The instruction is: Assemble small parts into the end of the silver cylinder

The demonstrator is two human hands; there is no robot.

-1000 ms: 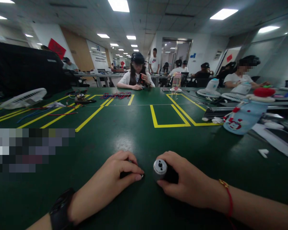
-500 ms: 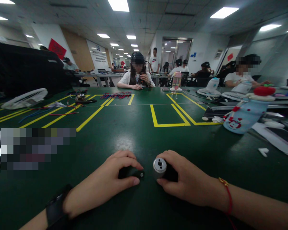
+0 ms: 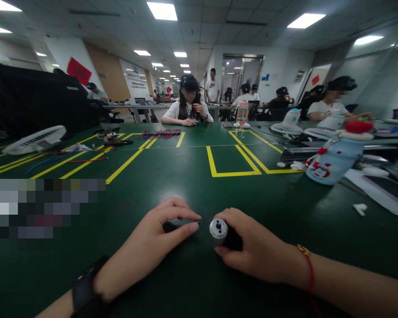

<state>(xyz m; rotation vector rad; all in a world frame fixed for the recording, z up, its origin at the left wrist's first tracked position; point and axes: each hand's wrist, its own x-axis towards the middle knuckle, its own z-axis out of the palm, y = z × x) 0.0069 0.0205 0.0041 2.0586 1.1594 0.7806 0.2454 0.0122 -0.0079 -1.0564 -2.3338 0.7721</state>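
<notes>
My right hand [image 3: 245, 245] is wrapped around a silver metal cylinder [image 3: 219, 229], standing upright, with a dark centre hole and two smaller holes in its top face. To the left of it, my left hand [image 3: 167, 229] pinches a tiny ring-shaped metal piece [image 3: 197, 221] between thumb and forefinger. Most of that piece is covered by the fingertips. A short gap separates those fingertips from the cylinder. Both hands are over the green table [image 3: 172, 190].
A blue bottle [image 3: 334, 154] with a red top stands at the right, near white scraps [image 3: 360, 208]. Wires [image 3: 161, 133] and a white fan [image 3: 35, 140] lie farther left. Yellow tape [image 3: 237, 174] marks the table. A person [image 3: 187, 108] sits opposite.
My left thumb and forefinger have closed on the small ring that lay on the table and lifted it slightly. My right hand keeps its hold on the cylinder.
</notes>
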